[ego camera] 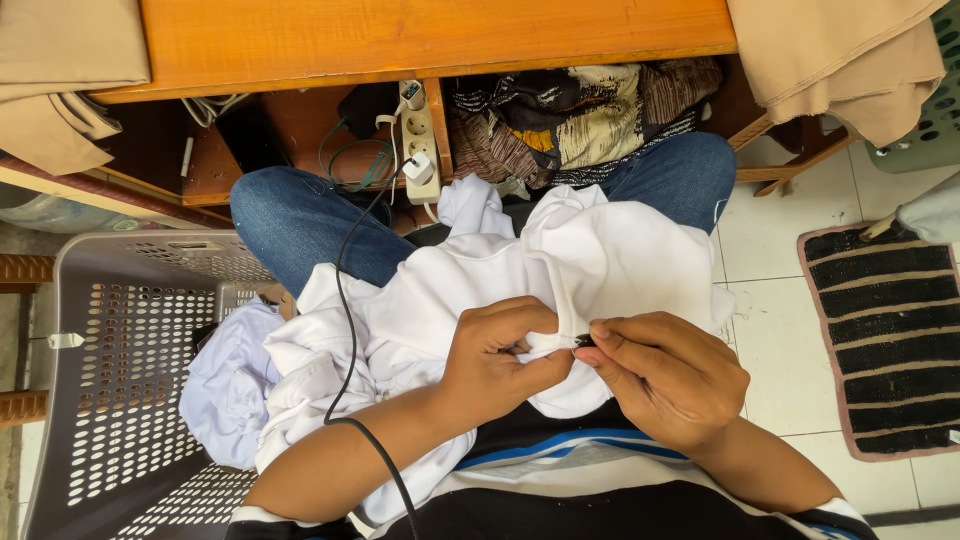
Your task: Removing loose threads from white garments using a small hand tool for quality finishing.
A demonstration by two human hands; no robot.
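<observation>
- My left hand (pixel 500 355) is curled tight, fingers (pixel 525 318) pinching a fold of the white fabric garment (pixel 600 260) that's bunched up on my lap.
- My right hand (pixel 665 375) sits just beside it, thumb and forefinger squeezed together at the same fold, and there's a tiny dark thing (pixel 584 342) right at the fingertips — too small for me to tell what it is.
- Both hands meet at that one spot, knuckles almost touching, the cloth edge drawn up between them.
- The white garment spills over my blue denim jeans (pixel 300 215) and down to my left, where it lies against the pale lavender cloth (pixel 232 385).
- That lavender cloth hangs over the rim of the grey perforated plastic laundry basket (pixel 120 400), standing right beside my left leg.
- A thin black cable (pixel 345 330) runs down across the white fabric and over my left forearm.
- Its upper end leads towards the white power strip (pixel 420 140) mounted upright under the orange-brown wooden worktop (pixel 440 35).
- Next to the strip, a patterned brown and cream fabric bundle (pixel 580 115) is stuffed into the space under the worktop.
- Beige cloth (pixel 850 60) drapes off the worktop's right end, more of it on the left.
- Off to my right, a black striped floor mat with a pink border (pixel 890 340) lies on the white tiled floor (pixel 770 330).
</observation>
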